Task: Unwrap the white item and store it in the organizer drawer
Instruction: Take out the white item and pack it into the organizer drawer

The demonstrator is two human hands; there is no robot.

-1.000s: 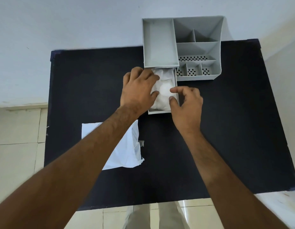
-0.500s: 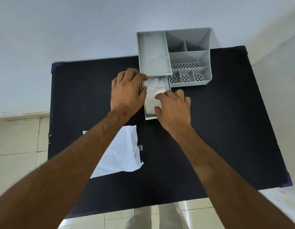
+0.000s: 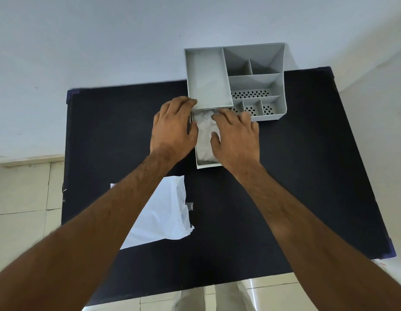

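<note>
While drawer stands pulled out toward viewer, one white wrapper lies flat at left on black counter. Left hand, fingers spread, rests at drawer's left wall. One white item lies inside drawer, long axis front-to-back. Right hand, fingers spread, presses flat on item, covering right side. One grey organizer behind.

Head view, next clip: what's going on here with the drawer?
A person is tucking a white item into the pulled-out drawer of a grey organizer on a black table. The left hand rests at the drawer's left edge, and the right hand lies flat on the item's right side. The drawer is not yet shut. A white wrapper lies on the table, closer to the person.
</note>
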